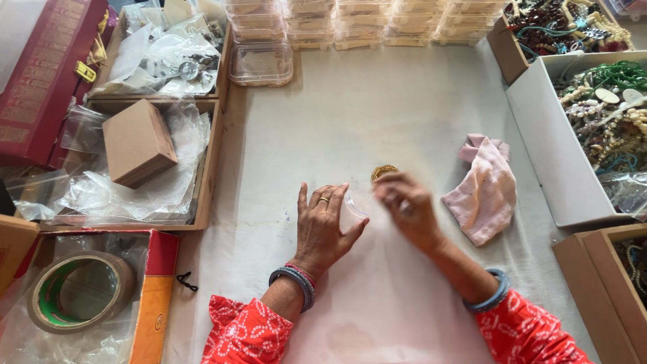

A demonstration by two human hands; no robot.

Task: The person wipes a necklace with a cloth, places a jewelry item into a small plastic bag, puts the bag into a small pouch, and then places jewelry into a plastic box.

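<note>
My left hand (323, 226) rests on the white cloth-covered table (377, 114) and holds a small clear plastic bag (352, 210) between thumb and fingers. My right hand (406, 207) is blurred, its fingers bent at the bag's right edge; I cannot tell whether it grips it. A small gold-coloured ornament (383, 171) lies just beyond the fingertips of both hands. A crumpled pink cloth (485, 189) lies to the right of my right hand.
Stacked clear plastic boxes (261, 62) line the far edge. Trays of plastic bags with a brown cardboard box (137, 141) sit left, a tape roll (81, 291) front left. Boxes of beaded jewellery (606, 114) stand right.
</note>
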